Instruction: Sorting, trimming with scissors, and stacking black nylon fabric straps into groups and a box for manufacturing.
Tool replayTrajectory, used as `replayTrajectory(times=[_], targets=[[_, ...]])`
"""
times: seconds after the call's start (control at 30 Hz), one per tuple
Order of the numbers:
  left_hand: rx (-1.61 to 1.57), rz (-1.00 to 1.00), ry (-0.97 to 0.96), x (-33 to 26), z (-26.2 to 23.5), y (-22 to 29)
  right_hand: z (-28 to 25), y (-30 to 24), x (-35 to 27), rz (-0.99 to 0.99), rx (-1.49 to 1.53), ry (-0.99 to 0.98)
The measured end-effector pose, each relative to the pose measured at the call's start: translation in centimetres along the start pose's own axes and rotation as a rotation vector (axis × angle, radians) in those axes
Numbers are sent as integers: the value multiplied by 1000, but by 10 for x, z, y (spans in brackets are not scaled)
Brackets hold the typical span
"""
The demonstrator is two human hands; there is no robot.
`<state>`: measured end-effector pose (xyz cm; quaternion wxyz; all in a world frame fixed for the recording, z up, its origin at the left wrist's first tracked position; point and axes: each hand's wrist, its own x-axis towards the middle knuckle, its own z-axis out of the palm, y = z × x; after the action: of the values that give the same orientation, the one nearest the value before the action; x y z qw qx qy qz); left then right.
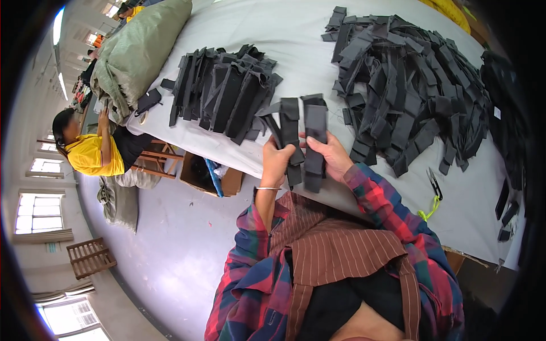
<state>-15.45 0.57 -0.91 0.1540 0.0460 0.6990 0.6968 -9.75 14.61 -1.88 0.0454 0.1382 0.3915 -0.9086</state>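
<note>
A bundle of black fabric strips (301, 136) is held upright over the near edge of the worktop (296, 34), between both hands. The left hand (277, 162) is closed around the left part of the bundle, a thin bangle on its wrist; the right hand (329, 154) grips the right part, thumb across the front. The strips fan out above the fingers and hang a little below them.

To the left, on the pale worktop, lies a tidier stack of black strips (224, 91), close to the worktop's left edge. To the right spreads a large loose heap of black strips (406, 85), reaching nearly to the far edge. Between the two piles a band of bare cloth runs from the hands toward the far side. Near the right forearm, small black snips (434, 183) with a yellow-green cord lie just short of the near edge.

A big grey-green sack (142, 48) rests on the far left corner. Below the left edge, an open cardboard box (211, 176) and a wooden stool (162, 159) stand on the grey floor (170, 244), beside a seated person in a yellow shirt (91, 150). A wooden crate (90, 257) stands well apart by the wall.
</note>
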Motion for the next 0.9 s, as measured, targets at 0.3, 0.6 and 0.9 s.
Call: replayTrajectory(times=[0.3, 0.6, 0.9], targets=[[205, 65, -475, -9, 32, 32, -39, -43, 15, -57, -264, 81], [1251, 589, -184, 125, 52, -27, 6, -128, -21, -225, -244, 71], [1111, 156, -34, -135, -40, -72, -24, -118, -46, -185, -267, 142]])
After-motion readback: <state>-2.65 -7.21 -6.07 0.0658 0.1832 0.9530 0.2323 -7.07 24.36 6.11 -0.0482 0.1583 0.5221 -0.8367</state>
